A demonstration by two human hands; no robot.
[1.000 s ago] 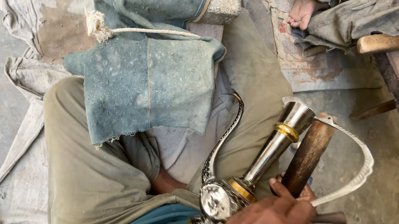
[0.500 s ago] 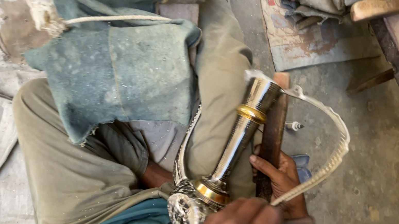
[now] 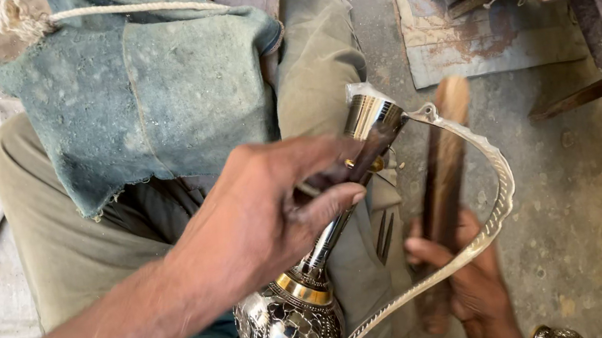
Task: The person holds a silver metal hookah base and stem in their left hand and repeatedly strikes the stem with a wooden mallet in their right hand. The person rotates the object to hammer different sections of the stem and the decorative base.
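The left hand is reaching across the middle of the view, its fingers curling loosely around the slim neck of a silver and gold metal ewer — whether they are truly gripping it, I cannot tell. The ewer's engraved round belly is sitting at 6 o'clock, its neck pointing toward 1 o'clock, and a long curved handle is arcing from the rim down its right side. At 5 o'clock the right hand is closing its fingers around a blurred wooden stick just beside the handle. A worn blue-green cloth is lying over the lap at 11 o'clock.
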